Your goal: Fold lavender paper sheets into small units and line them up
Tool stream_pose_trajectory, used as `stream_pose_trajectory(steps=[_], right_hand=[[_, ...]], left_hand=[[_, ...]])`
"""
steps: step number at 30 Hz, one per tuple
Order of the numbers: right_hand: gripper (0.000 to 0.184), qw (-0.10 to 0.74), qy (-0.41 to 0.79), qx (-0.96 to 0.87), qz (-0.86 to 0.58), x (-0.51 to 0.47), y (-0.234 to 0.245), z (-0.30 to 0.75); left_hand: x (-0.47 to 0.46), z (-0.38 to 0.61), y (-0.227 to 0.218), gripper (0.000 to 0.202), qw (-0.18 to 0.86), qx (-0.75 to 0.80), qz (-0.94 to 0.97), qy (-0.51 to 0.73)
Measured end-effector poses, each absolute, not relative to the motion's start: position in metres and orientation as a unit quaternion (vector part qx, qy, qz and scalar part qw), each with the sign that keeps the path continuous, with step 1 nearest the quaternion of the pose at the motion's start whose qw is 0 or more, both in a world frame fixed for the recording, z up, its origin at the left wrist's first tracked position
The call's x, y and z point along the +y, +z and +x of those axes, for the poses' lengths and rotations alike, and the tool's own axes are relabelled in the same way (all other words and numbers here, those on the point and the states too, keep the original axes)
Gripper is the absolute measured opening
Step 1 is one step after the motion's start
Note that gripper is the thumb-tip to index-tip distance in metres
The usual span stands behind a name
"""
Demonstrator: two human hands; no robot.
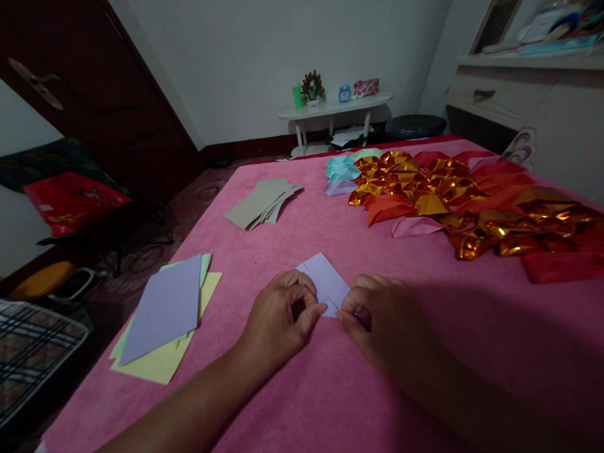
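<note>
A small folded sheet of lilac paper (325, 279) lies on the pink cloth in front of me, with crease lines near its lower edge. My left hand (287, 307) is closed at its left side, thumb and forefinger pinching the near edge. At the lower right corner, my right hand (381, 316) pinches the same paper between thumb and fingers. Left of my hands rests a stack of coloured paper, a lilac sheet (165, 309) on top of green and yellow sheets (160, 363).
Fanned grey paper sheets (263, 203) lie farther back on the pink-covered table (285, 414). Many folded gold, red and orange paper pieces (404, 172) spread across the right side, with light blue ones (342, 168) beside them. A white side table (337, 107) stands by the wall.
</note>
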State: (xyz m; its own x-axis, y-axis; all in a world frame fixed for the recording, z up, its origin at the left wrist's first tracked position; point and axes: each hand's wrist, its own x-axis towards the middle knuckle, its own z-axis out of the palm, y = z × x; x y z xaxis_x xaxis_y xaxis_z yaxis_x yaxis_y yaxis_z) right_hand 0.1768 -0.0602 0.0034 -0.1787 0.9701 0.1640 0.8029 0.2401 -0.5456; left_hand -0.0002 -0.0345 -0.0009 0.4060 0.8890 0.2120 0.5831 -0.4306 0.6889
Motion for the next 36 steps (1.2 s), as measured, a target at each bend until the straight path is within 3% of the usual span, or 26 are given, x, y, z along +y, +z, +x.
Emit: stream_pose_trajectory(steps=[11,16,20,24,33,36], right_hand=[[0.016,0.241,0.14,-0.75,-0.599,-0.06,0.003,0.175],[0.011,0.26,0.15,-0.743,-0.598,-0.058,-0.002,0.176],[0.015,0.278,0.183,-0.734,-0.592,-0.056,-0.004,0.179],[0.015,0.258,0.225,-0.718,-0.606,-0.05,-0.001,0.185],[0.024,0.216,0.195,-0.71,-0.642,-0.014,0.014,0.183],[0.014,0.186,0.171,-0.71,-0.657,-0.007,0.015,0.179]], left_hand=[[-0.032,-0.003,0.001,0.019,0.147,0.517,0.815,0.217],[-0.037,-0.002,0.003,0.004,0.121,0.495,0.832,0.221],[-0.043,-0.001,0.001,0.015,0.047,0.416,0.882,0.216],[-0.049,-0.002,-0.002,0.023,-0.022,0.345,0.919,0.19],[-0.049,-0.002,0.004,0.021,-0.046,0.33,0.928,0.165],[-0.042,-0.001,0.007,0.019,-0.077,0.298,0.938,0.157]])
